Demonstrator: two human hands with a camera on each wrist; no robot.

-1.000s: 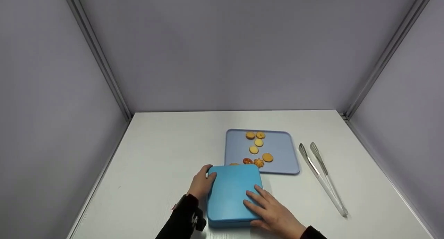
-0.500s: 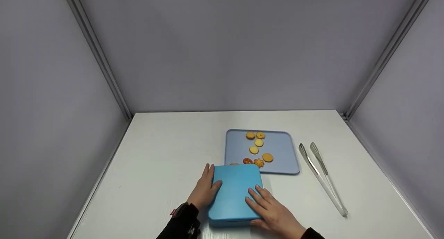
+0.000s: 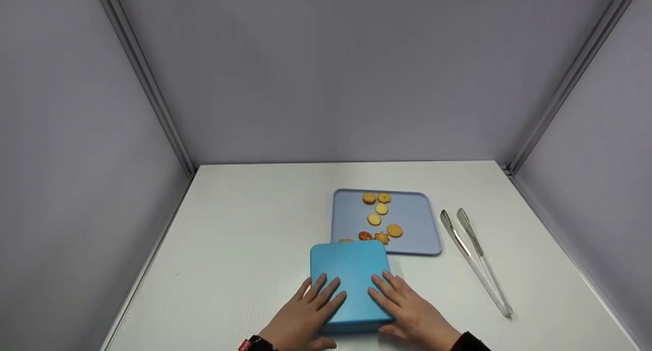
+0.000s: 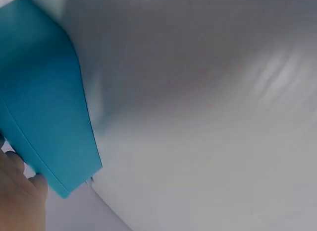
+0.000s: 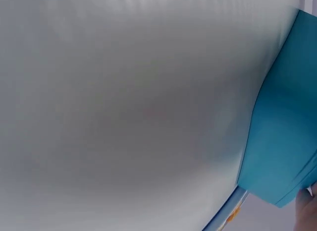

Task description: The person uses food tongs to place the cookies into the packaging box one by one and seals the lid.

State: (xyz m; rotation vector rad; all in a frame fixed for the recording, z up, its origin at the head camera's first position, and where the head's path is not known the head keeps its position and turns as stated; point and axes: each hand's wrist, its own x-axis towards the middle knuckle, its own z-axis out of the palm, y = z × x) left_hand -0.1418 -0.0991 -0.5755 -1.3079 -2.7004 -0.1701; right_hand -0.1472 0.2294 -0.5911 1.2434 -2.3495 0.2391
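Observation:
A blue rectangular box (image 3: 351,262), its lid closed, sits on the white table between both hands. The left hand (image 3: 305,315) lies with spread, straight fingers on the lid's near left part. On the lid's right side rest the straight fingers of the right hand (image 3: 415,313), its thumb down by the near right edge. In the left wrist view the box's side wall (image 4: 44,102) shows a thin lid seam, with fingertips at the top edge. A similar wall (image 5: 282,127) shows in the right wrist view. Whatever the box contains is hidden.
A blue-grey tray (image 3: 423,223) with several cookies (image 3: 394,231) lies behind the box, which overlaps its near left corner in the head view. Metal tongs (image 3: 473,259) lie spread on the right. Grey panels (image 3: 326,76) enclose the table's back and sides.
The left hand has moved from the box's far left edge back toward the person and onto the lid, its fingers now spread. The box and right hand have shifted slightly right.

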